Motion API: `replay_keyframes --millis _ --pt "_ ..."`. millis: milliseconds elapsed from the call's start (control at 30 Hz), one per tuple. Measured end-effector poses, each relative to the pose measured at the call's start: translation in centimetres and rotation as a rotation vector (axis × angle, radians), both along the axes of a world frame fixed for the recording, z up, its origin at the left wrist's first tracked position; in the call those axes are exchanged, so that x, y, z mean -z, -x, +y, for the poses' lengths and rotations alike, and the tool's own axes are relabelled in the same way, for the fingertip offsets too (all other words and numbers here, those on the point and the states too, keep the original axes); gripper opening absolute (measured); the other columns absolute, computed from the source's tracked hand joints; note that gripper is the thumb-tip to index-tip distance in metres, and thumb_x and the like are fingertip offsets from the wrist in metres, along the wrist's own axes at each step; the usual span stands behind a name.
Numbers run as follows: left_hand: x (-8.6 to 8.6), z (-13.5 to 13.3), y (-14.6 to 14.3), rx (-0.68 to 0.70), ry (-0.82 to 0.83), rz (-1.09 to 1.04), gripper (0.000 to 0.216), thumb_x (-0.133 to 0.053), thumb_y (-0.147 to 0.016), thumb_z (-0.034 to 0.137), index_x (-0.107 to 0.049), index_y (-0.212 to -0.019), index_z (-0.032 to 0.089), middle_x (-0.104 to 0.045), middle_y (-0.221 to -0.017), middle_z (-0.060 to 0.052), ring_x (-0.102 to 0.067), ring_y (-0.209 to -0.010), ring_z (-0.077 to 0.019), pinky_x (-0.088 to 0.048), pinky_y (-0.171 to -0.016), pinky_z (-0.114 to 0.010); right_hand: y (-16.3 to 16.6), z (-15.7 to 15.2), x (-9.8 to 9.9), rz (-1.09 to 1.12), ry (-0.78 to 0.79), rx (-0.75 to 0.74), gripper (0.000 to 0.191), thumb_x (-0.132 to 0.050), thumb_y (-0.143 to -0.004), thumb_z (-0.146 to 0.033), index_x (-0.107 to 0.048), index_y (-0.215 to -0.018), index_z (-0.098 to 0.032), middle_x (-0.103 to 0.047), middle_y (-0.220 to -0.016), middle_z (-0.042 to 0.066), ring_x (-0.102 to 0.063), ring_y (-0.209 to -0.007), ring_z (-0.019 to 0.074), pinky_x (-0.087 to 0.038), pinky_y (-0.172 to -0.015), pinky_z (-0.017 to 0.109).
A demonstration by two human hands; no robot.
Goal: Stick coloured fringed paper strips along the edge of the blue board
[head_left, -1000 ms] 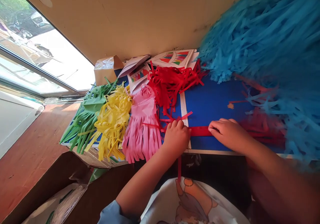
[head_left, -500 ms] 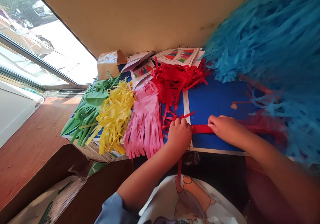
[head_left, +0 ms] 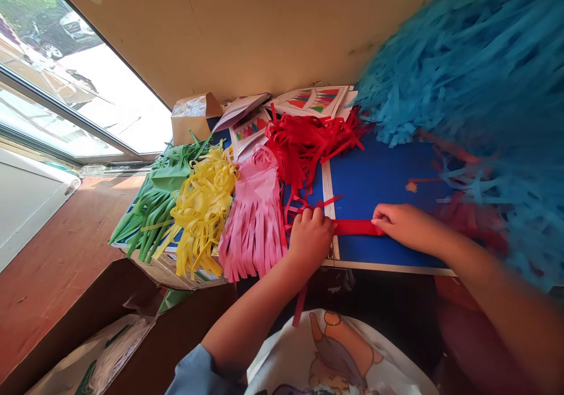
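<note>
My left hand is curled into a fist on the left end of a red paper strip that lies flat across a blue board. On the strip's right part my right hand presses down with its fingers held together. A loose end of red strip hangs below my left hand, over the board's front edge. A heap of red paper strips lies just behind my left hand.
Left of my hands lie fringed paper bunches: pink, yellow and green. A big mass of blue paper fringe fills the right. Printed cards and a small carton sit at the back. An open cardboard box stands lower left.
My right hand has slid a little to the right along the red strip, baring more of it between my hands. The hanging strip end has swung left.
</note>
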State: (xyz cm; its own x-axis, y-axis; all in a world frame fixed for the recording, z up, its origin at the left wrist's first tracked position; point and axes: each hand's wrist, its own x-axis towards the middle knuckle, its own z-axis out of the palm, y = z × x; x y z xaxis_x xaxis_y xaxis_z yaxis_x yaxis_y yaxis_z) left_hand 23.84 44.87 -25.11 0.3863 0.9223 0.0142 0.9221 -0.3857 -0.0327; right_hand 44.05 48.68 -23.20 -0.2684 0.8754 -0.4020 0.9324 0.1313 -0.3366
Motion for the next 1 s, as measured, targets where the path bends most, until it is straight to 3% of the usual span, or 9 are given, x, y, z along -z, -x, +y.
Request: replay_keyframes --millis 200,333,567,667,800,1000 --pt "-0.4 0.4 -0.1 -0.023 0.048 0.002 0.032 -0.035 -0.094 0.027 -0.065 -0.089 0.015 -0.057 -0.094 -0.011 -0.053 -0.088 -0.026 -0.042 -0.07 -0.038 0.4 0.7 0.6 -0.073 -0.015 0.023 0.022 -0.035 -0.084 -0.028 -0.055 -0.078 -0.02 -0.062 -0.072 0.005 -0.053 -0.062 0.018 -0.03 -0.052 0.027" --pt "-0.8 0.9 -0.1 0.019 0.099 0.038 0.024 -0.041 -0.091 0.022 -0.065 -0.09 0.016 -0.058 -0.097 -0.011 -0.054 -0.088 -0.0271 -0.042 -0.067 -0.037 0.3 0.6 -0.1 -0.034 0.032 0.017 0.027 -0.036 -0.084 -0.037 -0.055 -0.075 -0.021 -0.063 -0.072 0.003 -0.055 -0.064 0.0163 -0.033 -0.052 0.026" --pt "-0.6 1.2 0.4 0.068 0.083 0.038 0.033 -0.035 -0.094 0.027 -0.066 -0.09 0.015 -0.059 -0.094 -0.013 -0.054 -0.09 -0.027 -0.041 -0.068 -0.037 -0.6 0.3 -1.0 0.327 0.221 0.071 0.036 -0.048 -0.072 -0.055 -0.051 -0.084 -0.022 -0.063 -0.074 0.002 -0.058 -0.069 0.0177 -0.042 -0.06 0.028" --pt "-0.4 1.2 0.6 0.086 0.066 0.037 0.032 -0.036 -0.094 0.027 -0.066 -0.09 0.016 -0.059 -0.092 -0.012 -0.054 -0.089 -0.0265 -0.04 -0.068 -0.036 -0.7 0.0 -0.9 0.428 0.166 0.058 0.043 -0.058 -0.063 -0.047 -0.047 -0.097 -0.021 -0.065 -0.085 0.003 -0.06 -0.079 0.019 -0.045 -0.072 0.031" --pt "-0.5 1.2 0.7 0.095 0.049 0.02 0.033 -0.037 -0.094 0.03 -0.066 -0.088 0.016 -0.059 -0.092 -0.011 -0.054 -0.089 -0.0258 -0.04 -0.068 -0.035 -0.3 -0.3 -0.6 0.378 0.061 -0.022 0.051 -0.057 -0.064 -0.036 -0.046 -0.112 -0.022 -0.064 -0.097 0.005 -0.06 -0.082 0.0197 -0.045 -0.075 0.033" --pt "-0.3 1.1 1.1 0.125 -0.056 -0.02 0.031 -0.039 -0.094 0.031 -0.065 -0.083 0.017 -0.059 -0.086 -0.009 -0.054 -0.083 -0.0233 -0.04 -0.068 -0.034 -0.3 -0.4 -0.5 0.343 0.085 -0.045 0.032 -0.044 -0.076 -0.03 -0.052 -0.106 -0.022 -0.067 -0.089 0.004 -0.062 -0.077 0.0186 -0.045 -0.07 0.032"
